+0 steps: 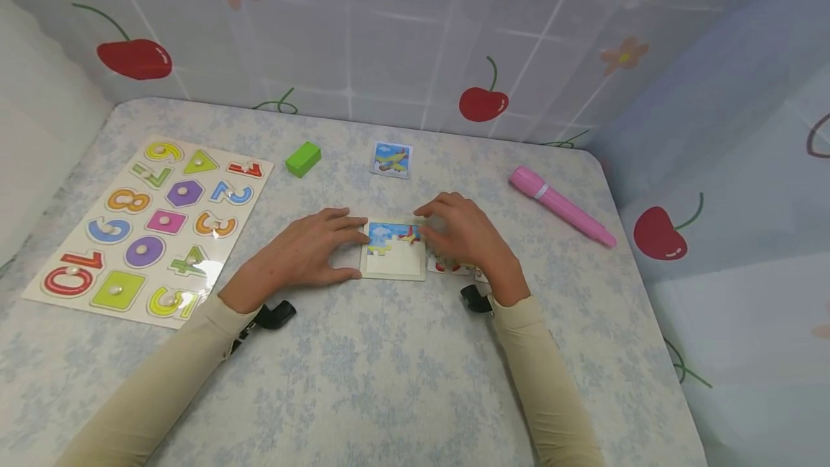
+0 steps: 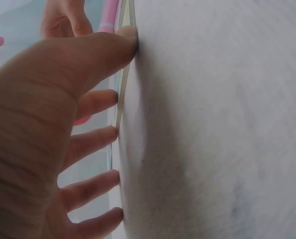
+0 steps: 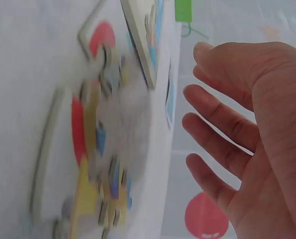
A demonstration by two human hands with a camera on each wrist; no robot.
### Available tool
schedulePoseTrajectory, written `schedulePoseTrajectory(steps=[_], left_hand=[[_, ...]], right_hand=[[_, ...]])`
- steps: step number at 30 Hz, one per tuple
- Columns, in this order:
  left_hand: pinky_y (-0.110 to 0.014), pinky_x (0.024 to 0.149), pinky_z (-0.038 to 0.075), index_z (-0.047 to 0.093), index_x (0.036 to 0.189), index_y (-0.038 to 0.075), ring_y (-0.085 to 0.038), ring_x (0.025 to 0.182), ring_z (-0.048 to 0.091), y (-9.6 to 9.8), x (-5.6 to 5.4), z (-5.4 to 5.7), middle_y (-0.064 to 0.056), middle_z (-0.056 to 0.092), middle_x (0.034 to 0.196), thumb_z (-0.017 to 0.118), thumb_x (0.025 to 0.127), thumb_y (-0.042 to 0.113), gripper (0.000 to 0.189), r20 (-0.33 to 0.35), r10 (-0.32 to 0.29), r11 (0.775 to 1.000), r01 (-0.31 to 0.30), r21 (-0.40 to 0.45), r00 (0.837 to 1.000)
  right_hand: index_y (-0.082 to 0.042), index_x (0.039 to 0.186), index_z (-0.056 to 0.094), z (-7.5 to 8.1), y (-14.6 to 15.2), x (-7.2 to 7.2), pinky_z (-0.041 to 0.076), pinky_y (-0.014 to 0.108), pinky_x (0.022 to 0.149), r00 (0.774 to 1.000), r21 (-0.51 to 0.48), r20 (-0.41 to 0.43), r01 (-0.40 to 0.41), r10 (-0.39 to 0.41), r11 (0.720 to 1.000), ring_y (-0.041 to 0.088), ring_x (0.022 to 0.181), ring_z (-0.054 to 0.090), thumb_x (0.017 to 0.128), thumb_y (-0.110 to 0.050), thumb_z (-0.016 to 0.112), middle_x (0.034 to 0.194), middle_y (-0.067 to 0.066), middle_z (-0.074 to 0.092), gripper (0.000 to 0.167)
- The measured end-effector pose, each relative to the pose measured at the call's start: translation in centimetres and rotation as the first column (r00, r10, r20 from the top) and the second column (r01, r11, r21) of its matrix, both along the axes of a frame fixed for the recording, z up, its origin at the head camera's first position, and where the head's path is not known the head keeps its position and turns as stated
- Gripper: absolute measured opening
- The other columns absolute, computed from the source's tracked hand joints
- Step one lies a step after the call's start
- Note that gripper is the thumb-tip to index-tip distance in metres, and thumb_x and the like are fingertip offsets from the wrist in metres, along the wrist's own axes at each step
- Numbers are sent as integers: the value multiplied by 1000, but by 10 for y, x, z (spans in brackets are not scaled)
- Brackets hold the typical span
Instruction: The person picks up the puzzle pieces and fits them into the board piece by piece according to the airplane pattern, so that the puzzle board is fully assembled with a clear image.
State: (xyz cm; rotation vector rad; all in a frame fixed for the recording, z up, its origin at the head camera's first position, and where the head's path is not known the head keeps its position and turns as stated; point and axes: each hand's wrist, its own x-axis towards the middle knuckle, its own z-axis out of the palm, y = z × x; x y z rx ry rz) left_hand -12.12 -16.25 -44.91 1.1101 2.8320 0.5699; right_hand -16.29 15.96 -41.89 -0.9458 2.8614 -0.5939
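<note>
A small jigsaw puzzle tray (image 1: 403, 264) lies flat between the hands. Joined pieces (image 1: 384, 233) with blue sky and part of a plane fill its top and left; the rest shows bare board. My left hand (image 1: 311, 247) touches the tray's left side with straight, spread fingers, and its thumb sits at the lower corner. Raised over the tray's right edge, my right hand (image 1: 465, 236) has loosely bent fingers, and nothing shows between them in the right wrist view. Loose puzzle pieces (image 3: 80, 134) lie beside the tray, partly beneath that hand.
Behind the tray lies a picture card (image 1: 392, 159) of a yellow plane. A green block (image 1: 303, 159) stands to its left. A number-and-shape board (image 1: 145, 230) covers the table's left side. On the right lies a pink marker-shaped stick (image 1: 563, 207). Printed curtains hang behind the table.
</note>
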Motion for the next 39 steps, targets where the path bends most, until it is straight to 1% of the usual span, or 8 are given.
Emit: schedulePoseTrajectory(steps=[5,8,16,20,26,30,33,39], left_hand=[[-60,112,49,73,140,20,-38,152,46,0,0,0,-5,56,161,85,90,54,61,-8,-3,1000,3,-4,1000],[-59,112,50,73,140,20,-38,151,46,0,0,0,-5,57,160,84,91,54,61,-9,-2,1000,2,-9,1000],[-60,113,49,72,141,20,-38,152,46,0,0,0,-5,56,161,84,91,54,62,-8,-5,1000,5,-15,1000],[-60,113,49,72,141,20,-39,152,45,0,0,1,-5,56,161,84,91,54,62,-5,-6,1000,6,-11,1000],[-60,113,48,72,141,19,-39,153,45,-1,0,2,-6,56,161,85,90,53,62,1,-5,1000,5,-2,1000],[-60,114,47,72,141,20,-38,153,44,0,0,2,-5,56,161,84,91,53,62,12,-2,1000,3,-4,1000],[-60,114,47,72,141,20,-38,153,44,-1,0,2,-5,56,161,84,91,53,62,13,-2,1000,3,-8,1000],[-61,113,48,72,142,19,-39,153,44,0,0,2,-6,55,161,85,91,53,62,10,-4,1000,4,-15,1000]], right_hand=[[-12,130,77,-2,12,-4,51,49,104,999,0,26,31,-31,1000,28,118,64,102,-21,76,120,5,72,30],[-11,130,77,-4,18,-7,52,48,105,997,-2,56,46,-46,999,28,120,64,102,-21,76,120,5,72,30],[-9,129,77,-7,39,-12,53,46,105,988,-37,148,49,-43,998,24,118,64,102,-17,74,122,5,72,28],[-8,128,77,-7,50,-15,52,47,106,980,-57,193,53,-41,997,25,117,65,100,-15,75,122,6,73,29],[-8,127,78,-5,64,-15,54,48,102,963,-71,261,87,-66,994,25,114,66,95,-14,82,122,7,73,33],[-9,126,79,-7,69,-15,55,46,99,960,-62,274,80,-60,995,24,110,66,91,-17,88,119,6,74,37],[-10,124,80,-7,71,-15,55,45,99,957,-53,283,75,-57,996,23,110,66,89,-20,91,118,4,75,38],[-13,122,82,-6,73,-14,52,45,101,941,-30,330,87,-72,996,24,114,62,85,-23,94,120,2,74,40]])
